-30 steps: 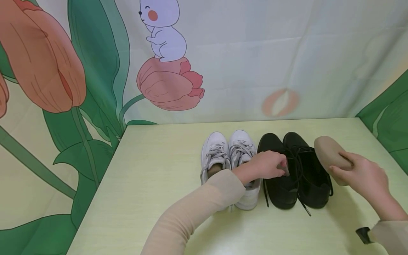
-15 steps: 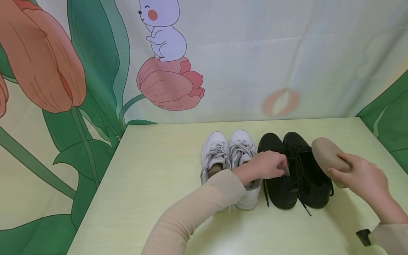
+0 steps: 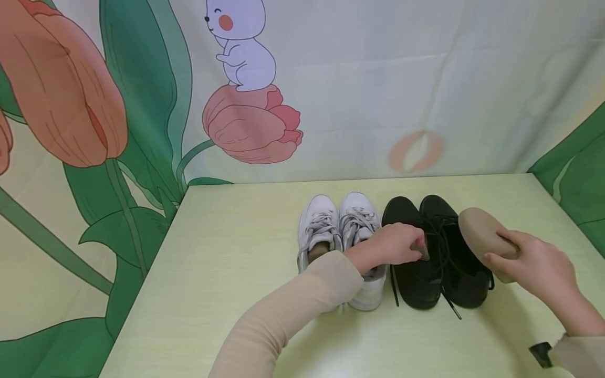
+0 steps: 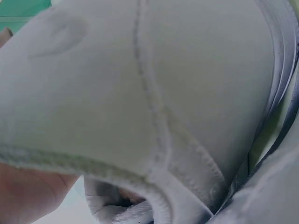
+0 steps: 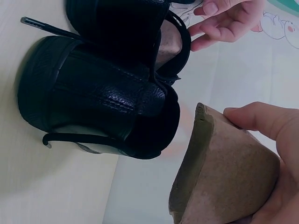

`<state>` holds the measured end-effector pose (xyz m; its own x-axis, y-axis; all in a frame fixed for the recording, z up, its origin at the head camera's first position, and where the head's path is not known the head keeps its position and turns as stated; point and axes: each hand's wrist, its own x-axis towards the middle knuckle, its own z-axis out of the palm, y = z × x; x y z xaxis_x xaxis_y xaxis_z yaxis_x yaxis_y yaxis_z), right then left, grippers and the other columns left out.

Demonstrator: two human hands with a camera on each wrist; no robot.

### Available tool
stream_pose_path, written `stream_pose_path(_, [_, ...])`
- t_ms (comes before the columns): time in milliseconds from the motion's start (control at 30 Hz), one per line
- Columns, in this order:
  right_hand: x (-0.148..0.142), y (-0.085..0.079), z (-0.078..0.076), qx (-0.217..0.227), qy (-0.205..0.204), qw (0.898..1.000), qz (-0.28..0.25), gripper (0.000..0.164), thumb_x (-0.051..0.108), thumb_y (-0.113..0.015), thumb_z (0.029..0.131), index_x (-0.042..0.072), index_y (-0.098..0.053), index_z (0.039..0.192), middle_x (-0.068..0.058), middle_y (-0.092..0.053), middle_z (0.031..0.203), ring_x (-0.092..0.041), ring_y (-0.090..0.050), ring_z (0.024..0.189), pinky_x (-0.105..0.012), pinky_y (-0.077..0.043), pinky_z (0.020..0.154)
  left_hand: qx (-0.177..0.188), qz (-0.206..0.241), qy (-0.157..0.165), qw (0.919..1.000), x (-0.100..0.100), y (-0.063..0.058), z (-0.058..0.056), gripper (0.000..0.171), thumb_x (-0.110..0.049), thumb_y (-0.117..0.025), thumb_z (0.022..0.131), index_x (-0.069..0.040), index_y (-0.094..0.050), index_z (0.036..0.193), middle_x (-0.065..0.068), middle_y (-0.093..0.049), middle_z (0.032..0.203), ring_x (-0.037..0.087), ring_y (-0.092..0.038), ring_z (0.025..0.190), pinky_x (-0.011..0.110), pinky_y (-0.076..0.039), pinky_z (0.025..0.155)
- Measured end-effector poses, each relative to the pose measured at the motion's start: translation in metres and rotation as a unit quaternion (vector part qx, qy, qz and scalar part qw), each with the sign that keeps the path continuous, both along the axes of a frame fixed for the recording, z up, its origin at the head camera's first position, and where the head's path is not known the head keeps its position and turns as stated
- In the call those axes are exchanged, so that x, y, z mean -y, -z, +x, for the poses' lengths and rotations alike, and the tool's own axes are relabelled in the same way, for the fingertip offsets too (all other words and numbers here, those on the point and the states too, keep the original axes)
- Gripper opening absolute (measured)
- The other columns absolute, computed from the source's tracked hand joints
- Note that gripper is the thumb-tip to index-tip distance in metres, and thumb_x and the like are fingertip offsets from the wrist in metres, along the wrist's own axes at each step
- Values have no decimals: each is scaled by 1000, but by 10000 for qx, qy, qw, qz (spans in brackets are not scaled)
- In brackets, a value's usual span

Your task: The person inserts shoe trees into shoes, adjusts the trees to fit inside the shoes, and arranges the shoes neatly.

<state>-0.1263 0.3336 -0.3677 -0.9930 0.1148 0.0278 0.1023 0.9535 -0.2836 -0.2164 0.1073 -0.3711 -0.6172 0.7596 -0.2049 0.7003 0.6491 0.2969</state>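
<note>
My right hand (image 3: 541, 268) grips a tan, rounded shoe insert (image 3: 484, 236) just right of the right black shoe (image 3: 465, 278). The right wrist view shows the insert's thick cut edge facing that shoe's opening. My left hand (image 3: 399, 244) reaches over the white sneakers to the left black shoe (image 3: 418, 289), its curled fingers at the tongue. A similar tan insert (image 5: 169, 44) shows inside that shoe in the right wrist view. White sneaker leather (image 4: 210, 60) fills most of the left wrist view, hiding the left fingertips there.
A pair of white sneakers (image 3: 319, 215) stands left of the black shoes, partly under my left forearm. Loose black laces trail onto the pale table (image 3: 227, 252). Behind the table's back edge hangs a cloth (image 3: 350, 94) printed with tulips and a white animal.
My right hand has shifted slightly left and down, bringing the insert closer over the edge of the right black shoe. My left hand has stayed still.
</note>
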Motion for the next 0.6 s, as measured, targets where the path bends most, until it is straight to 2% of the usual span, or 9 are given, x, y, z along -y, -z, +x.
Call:
stream_pose_path(333, [2,-1,4,78,-130,9999,9,74,53,-57,76,1,-45,126,-31,-48,118,-48,-49,95,-49,-39,62,38,4,-23,10000,-1,2,-1,19,-29,-54,87,-22,-56,105,-10,-58,102,2,-51,78,16,-41,68])
stream_pose_path(600, [5,-4,8,118,-273,9995,45,70,51,-58,76,1,-47,124,-31,-49,117,-48,-51,91,-43,-39,55,47,11,-26,10000,-1,2,-1,18,-29,-54,87,-22,-56,104,-10,-58,103,3,-51,78,16,-41,68])
